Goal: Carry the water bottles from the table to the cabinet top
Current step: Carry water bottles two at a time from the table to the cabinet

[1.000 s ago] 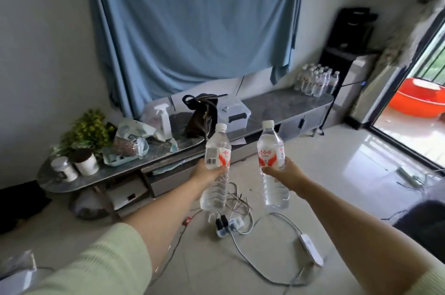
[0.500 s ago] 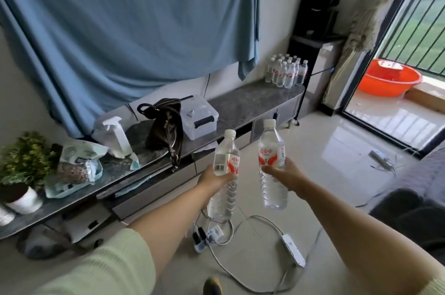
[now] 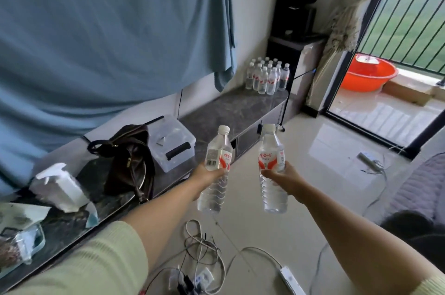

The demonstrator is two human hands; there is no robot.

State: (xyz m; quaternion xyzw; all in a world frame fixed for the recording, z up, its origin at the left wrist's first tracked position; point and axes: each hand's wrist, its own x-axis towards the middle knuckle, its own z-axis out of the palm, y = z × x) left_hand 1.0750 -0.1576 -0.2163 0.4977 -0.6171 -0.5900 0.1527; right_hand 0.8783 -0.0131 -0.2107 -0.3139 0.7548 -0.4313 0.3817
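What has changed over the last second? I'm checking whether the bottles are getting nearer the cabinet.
The view has swung right and closer: the cabinet top and its cluster of bottles now look larger and nearer. The left hand still grips the left bottle, the right hand the right bottle, both upright. Nothing was let go.

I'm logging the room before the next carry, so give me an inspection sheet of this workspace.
Surface: long dark marble cabinet top, bare in its middle stretch.
Job's things: two clear plastic water bottles with red labels, one in each hand; cluster of like bottles standing at the cabinet's far end.
Clutter: brown leather handbag, clear lidded storage box, white spray bottle.
Grippers: left hand and right hand each grip a bottle upright.
Cables: white power strip and tangled cords on the floor.
Surroundings: blue curtain, orange basin.
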